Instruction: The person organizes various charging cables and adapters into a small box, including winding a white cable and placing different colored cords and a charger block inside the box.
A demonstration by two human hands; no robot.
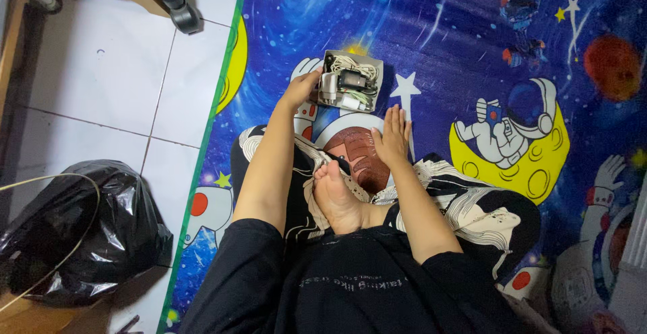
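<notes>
Small grey box (351, 81) of white cables sits on the space-print rug (472, 51), far from my crossed legs. My left hand (300, 88) grips its left edge; my right hand (393, 134) rests flat and open nearby.

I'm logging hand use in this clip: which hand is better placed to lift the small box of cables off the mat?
Probably the left hand: it already grips the near left edge of the small box of cables. The right hand lies flat and open on the space-print mat, short of the box.
</notes>
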